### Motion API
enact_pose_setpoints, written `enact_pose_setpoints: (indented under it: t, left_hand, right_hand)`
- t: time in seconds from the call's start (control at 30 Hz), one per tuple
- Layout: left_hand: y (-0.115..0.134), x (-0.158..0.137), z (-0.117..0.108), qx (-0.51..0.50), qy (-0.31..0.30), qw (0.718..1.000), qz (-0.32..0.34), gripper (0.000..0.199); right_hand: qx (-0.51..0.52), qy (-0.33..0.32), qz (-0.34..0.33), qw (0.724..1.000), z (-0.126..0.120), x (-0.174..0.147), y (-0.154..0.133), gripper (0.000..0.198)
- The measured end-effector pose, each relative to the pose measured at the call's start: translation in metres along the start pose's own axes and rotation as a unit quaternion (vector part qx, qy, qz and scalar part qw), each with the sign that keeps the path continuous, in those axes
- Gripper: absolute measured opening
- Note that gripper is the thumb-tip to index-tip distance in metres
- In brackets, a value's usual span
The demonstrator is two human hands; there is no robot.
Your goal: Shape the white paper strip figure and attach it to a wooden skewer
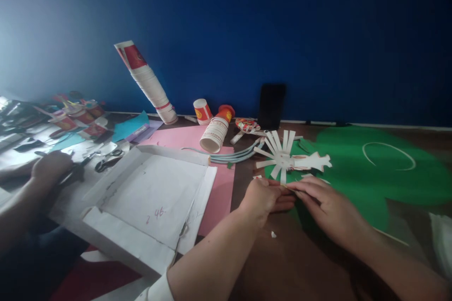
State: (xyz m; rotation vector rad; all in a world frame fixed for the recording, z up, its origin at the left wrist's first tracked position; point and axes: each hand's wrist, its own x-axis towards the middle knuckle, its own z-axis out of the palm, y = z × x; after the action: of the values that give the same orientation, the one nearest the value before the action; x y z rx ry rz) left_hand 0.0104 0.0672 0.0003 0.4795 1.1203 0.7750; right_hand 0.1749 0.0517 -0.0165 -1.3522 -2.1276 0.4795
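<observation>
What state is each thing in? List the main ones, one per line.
Left hand, fingertips close to the right's, grip unclear
Right hand, fingers bent, grip unclear
Fan-cut white paper, strips splayed
Shallow white box, open
Long cup stack, nested, leaning
Short cup stack, nested, tipped over
Black phone, propped up
Grey cable, curved in loops
Green paper, laid flat

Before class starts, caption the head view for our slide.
Left hand and right hand meet beside a fanned white paper cutout.
</observation>
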Motion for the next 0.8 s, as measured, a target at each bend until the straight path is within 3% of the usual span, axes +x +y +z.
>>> enact_pose_setpoints:
  t: [0.37, 0.8]
  left_hand:
    - [-0.0028, 0.0005, -0.0009, 0.04, -0.018, 0.999, 0.009, 0.018]
    - [-0.0005, -0.001, 0.0001, 0.018, -0.007, 1.0, 0.005, 0.015]
  right_hand:
    - [-0.006, 0.012, -0.005, 1.0, 0.001, 0.0016, -0.0013, 0.028]
    - [0.039, 0.008, 0.004, 0.999, -0.0061, 0.0046, -0.0014, 0.025]
